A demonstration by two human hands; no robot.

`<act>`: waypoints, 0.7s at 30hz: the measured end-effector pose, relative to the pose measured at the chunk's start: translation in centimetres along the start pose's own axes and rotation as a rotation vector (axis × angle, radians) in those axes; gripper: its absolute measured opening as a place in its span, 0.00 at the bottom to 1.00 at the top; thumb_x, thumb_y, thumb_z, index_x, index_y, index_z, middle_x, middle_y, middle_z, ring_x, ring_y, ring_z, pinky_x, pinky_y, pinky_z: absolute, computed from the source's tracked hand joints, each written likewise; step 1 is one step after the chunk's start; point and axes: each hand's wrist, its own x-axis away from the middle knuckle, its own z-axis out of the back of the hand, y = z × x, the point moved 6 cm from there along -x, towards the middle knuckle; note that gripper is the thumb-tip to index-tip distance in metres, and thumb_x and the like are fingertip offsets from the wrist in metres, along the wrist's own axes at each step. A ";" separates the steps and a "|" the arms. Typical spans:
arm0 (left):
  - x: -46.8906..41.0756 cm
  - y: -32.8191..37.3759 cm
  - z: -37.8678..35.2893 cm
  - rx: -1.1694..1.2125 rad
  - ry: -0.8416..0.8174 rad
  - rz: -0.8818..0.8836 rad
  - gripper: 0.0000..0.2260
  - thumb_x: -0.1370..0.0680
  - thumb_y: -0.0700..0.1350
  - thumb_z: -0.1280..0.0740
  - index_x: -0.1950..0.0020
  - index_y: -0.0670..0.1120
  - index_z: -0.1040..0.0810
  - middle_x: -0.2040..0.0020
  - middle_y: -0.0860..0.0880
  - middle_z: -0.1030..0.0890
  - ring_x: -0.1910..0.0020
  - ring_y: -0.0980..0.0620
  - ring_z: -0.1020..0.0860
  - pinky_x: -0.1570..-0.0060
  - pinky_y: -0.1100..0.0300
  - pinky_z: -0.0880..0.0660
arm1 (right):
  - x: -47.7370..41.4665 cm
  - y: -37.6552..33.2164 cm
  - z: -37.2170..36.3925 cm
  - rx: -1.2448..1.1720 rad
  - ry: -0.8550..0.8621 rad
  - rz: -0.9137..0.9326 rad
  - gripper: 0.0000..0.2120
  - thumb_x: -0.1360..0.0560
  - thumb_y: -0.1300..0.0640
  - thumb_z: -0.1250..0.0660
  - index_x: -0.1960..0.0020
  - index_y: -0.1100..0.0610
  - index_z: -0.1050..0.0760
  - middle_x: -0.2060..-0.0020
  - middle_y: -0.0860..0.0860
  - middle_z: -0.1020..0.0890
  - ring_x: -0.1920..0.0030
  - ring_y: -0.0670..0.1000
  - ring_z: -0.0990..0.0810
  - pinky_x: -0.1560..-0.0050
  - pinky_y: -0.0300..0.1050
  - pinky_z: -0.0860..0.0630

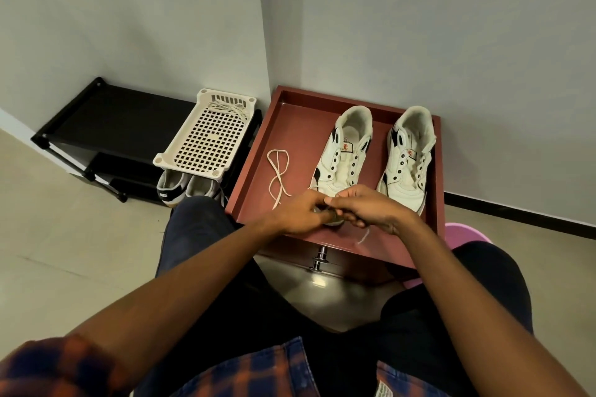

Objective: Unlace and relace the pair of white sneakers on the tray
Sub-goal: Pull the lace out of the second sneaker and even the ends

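A lace (362,237) is pinched by the right hand (364,208) and the left hand (300,214), with fingertips held together over the toe of a shoe (345,151). The other shoe (408,158) is set just beside it on the red tray (251,155). A loose lace (277,177) is laid on the tray's left side.

Before me, the square reddish-brown tray (290,126) carries one white black-patched sneaker (346,151) at centre, its twin (408,158) at three o'clock, and a loose cream shoelace (278,176) at nine.
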 end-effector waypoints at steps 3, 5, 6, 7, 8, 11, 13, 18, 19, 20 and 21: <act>0.0 -0.7 0.2 0.023 0.102 0.008 0.13 0.18 0.44 0.35 0.62 0.42 0.21 0.66 0.44 0.19 0.67 0.55 0.25 0.62 0.53 0.26 | 0.2 -0.1 1.6 0.099 0.033 0.068 0.17 0.21 0.52 0.29 0.66 0.56 0.24 0.75 0.46 0.25 0.74 0.45 0.32 0.73 0.37 0.38; 0.2 -1.6 0.6 0.070 0.090 0.040 0.15 0.18 0.45 0.35 0.65 0.47 0.21 0.68 0.48 0.20 0.69 0.56 0.26 0.64 0.57 0.29 | 0.6 0.2 2.9 0.296 0.065 0.154 0.18 0.23 0.51 0.26 0.67 0.59 0.23 0.73 0.48 0.26 0.71 0.46 0.32 0.68 0.42 0.36; 0.3 -2.0 0.7 0.069 0.070 0.066 0.15 0.18 0.46 0.35 0.65 0.48 0.21 0.69 0.51 0.20 0.71 0.59 0.27 0.66 0.61 0.31 | 0.8 0.5 3.7 0.410 0.099 0.192 0.19 0.24 0.50 0.26 0.67 0.60 0.23 0.72 0.51 0.27 0.70 0.49 0.32 0.66 0.46 0.36; 0.6 -2.0 0.7 0.047 0.049 0.081 0.14 0.18 0.46 0.34 0.64 0.47 0.20 0.70 0.52 0.21 0.73 0.61 0.28 0.67 0.64 0.32 | 0.9 1.0 4.5 0.528 0.150 0.215 0.18 0.24 0.48 0.25 0.66 0.60 0.20 0.70 0.53 0.27 0.69 0.52 0.31 0.64 0.48 0.36; 0.7 -2.2 0.5 0.007 0.026 0.091 0.14 0.19 0.47 0.33 0.64 0.46 0.19 0.71 0.52 0.22 0.74 0.61 0.30 0.68 0.64 0.33 | 1.0 1.2 5.3 0.664 0.231 0.218 0.15 0.24 0.47 0.26 0.62 0.58 0.16 0.67 0.54 0.26 0.66 0.54 0.28 0.63 0.49 0.35; 1.0 -2.8 -0.9 -0.105 -0.077 0.082 0.17 0.20 0.51 0.34 0.65 0.43 0.22 0.71 0.51 0.25 0.72 0.56 0.30 0.66 0.58 0.32 | 1.8 0.1 6.0 0.877 0.456 0.202 0.10 0.22 0.44 0.30 0.51 0.47 0.12 0.63 0.46 0.28 0.59 0.50 0.28 0.61 0.45 0.36; 0.9 -2.9 -1.9 -0.170 -0.134 0.083 0.18 0.24 0.58 0.34 0.58 0.43 0.20 0.65 0.47 0.21 0.67 0.54 0.25 0.61 0.53 0.25 | 1.9 -0.6 5.8 0.830 0.531 0.183 0.11 0.21 0.42 0.32 0.52 0.44 0.13 0.62 0.45 0.21 0.58 0.51 0.23 0.62 0.44 0.35; 0.5 -0.2 -0.6 -0.090 0.067 0.007 0.29 0.31 0.60 0.35 0.34 0.47 0.21 0.44 0.50 0.19 0.47 0.55 0.21 0.42 0.60 0.25 | 0.5 -0.2 4.7 0.707 0.420 0.183 0.07 0.22 0.50 0.28 0.46 0.46 0.14 0.47 0.46 0.13 0.45 0.51 0.16 0.47 0.44 0.24; 0.4 -0.1 -0.2 -0.011 0.109 0.034 0.27 0.30 0.57 0.33 0.34 0.46 0.21 0.44 0.50 0.19 0.46 0.55 0.21 0.42 0.61 0.25 | 0.4 0.2 4.6 0.688 0.410 0.194 0.07 0.23 0.52 0.26 0.46 0.48 0.13 0.47 0.47 0.13 0.45 0.51 0.16 0.47 0.42 0.25; 0.1 -0.2 0.2 0.059 0.148 0.056 0.21 0.27 0.52 0.32 0.35 0.46 0.20 0.46 0.49 0.18 0.47 0.54 0.20 0.41 0.59 0.24 | 0.4 0.5 4.6 0.665 0.422 0.205 0.08 0.24 0.53 0.25 0.46 0.50 0.13 0.48 0.48 0.13 0.46 0.50 0.16 0.48 0.40 0.26; -0.2 -0.4 0.5 0.120 0.189 0.066 0.16 0.24 0.46 0.32 0.38 0.46 0.18 0.48 0.48 0.16 0.49 0.53 0.19 0.42 0.56 0.23 | 0.3 0.9 4.8 0.630 0.444 0.208 0.08 0.25 0.53 0.24 0.46 0.51 0.13 0.49 0.49 0.12 0.47 0.49 0.16 0.49 0.37 0.27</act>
